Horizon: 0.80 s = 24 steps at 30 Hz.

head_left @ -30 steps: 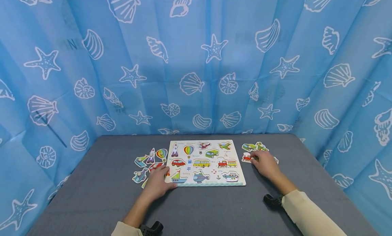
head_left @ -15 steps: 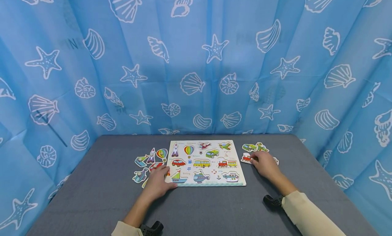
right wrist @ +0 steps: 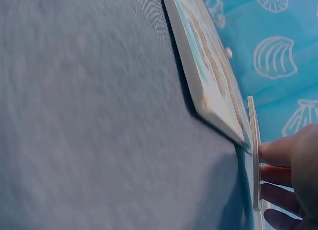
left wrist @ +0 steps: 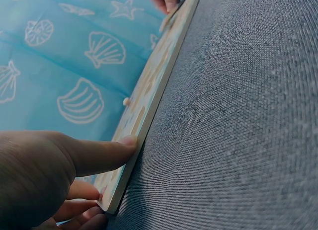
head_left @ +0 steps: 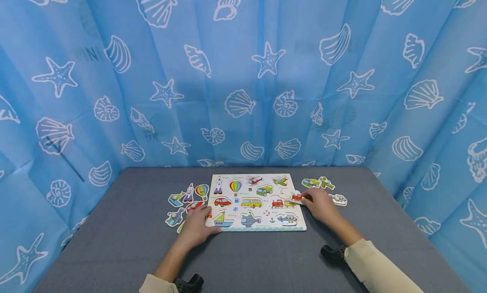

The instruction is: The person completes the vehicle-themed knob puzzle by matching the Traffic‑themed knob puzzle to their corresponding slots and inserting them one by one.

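A wooden peg-puzzle board [head_left: 262,229] with pictures of vehicles lies flat mid-table. My left hand [head_left: 195,229] holds its near left corner, thumb [left wrist: 112,154] pressed on the front edge and the other fingers at the left side. My right hand [head_left: 318,205] pinches the train puzzle piece [head_left: 296,197] just over the board's right edge, by the printed train. In the right wrist view this piece [right wrist: 254,155] is seen edge-on, slightly tilted. The fingers partly hide the train piece in the head view.
Left of the board lie several loose pieces, among them a rocket [head_left: 188,193], a balloon [head_left: 202,191] and a red car [head_left: 194,206], some behind the left hand. To the right are a green truck [head_left: 310,183], a plane [head_left: 326,183] and a ship [head_left: 338,199]. A blue curtain [head_left: 243,73] hangs behind.
My right hand has lifted the train piece from the table and moved it left to the board's right edge, uncovering the ship piece. My left hand stays at the corner.
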{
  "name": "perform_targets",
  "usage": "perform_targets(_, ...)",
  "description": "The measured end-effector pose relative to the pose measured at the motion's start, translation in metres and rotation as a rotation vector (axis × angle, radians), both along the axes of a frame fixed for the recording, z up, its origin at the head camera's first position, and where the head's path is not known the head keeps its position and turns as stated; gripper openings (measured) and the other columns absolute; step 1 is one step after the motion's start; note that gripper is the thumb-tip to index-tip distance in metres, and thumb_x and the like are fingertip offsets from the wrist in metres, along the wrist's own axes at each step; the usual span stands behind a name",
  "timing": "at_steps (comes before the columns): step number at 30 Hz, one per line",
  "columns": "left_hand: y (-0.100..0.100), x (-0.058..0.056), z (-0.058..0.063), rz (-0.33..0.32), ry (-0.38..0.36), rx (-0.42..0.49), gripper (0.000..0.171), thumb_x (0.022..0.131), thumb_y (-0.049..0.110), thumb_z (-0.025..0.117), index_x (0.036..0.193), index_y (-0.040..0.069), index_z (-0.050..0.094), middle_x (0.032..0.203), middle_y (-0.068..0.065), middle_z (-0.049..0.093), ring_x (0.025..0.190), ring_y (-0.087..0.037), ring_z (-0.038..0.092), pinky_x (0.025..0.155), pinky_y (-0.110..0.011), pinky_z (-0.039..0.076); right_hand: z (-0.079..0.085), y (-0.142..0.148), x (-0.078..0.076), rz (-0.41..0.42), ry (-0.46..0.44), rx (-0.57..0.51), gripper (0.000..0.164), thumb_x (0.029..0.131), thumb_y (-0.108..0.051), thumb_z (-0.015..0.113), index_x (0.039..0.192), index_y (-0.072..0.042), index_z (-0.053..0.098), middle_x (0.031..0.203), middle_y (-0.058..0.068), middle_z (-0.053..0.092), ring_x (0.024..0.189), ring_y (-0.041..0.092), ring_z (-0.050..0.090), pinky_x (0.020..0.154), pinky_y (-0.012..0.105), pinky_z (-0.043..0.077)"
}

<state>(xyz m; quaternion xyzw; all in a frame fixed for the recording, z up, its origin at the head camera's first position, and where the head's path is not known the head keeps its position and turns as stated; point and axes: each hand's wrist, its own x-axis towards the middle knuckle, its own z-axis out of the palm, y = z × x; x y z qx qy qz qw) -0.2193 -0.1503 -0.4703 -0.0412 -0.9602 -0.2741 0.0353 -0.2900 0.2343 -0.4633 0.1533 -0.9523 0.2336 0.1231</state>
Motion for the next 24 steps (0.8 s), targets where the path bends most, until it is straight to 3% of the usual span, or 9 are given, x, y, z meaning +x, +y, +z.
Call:
perform_targets(17, 0.000, 0.000, -0.001, 0.008, -0.005, -0.005, 0.073, 0.072, 0.028, 0.087, 0.130, -0.004, 0.058, 0.135, -0.022, 0.050, 0.122, -0.041, 0.043, 0.098, -0.054, 0.038, 0.000, -0.034, 0.005, 0.046, -0.026, -0.015, 0.005, 0.087, -0.008, 0.071, 0.092, -0.008, 0.071, 0.090, 0.003, 0.066, 0.089, 0.025, 0.059, 0.080, 0.048, 0.045)
perform_targets(24, 0.000, 0.000, -0.001, 0.012, -0.013, -0.005, 0.073, 0.072, 0.028, 0.087, 0.130, -0.004, 0.058, 0.136, -0.022, 0.050, 0.122, -0.041, 0.043, 0.098, -0.054, 0.038, -0.005, -0.044, 0.003, 0.080, 0.033, -0.010, 0.006, 0.084, -0.006, 0.073, 0.089, -0.008, 0.071, 0.089, 0.003, 0.066, 0.089, 0.026, 0.058, 0.081, 0.046, 0.045)
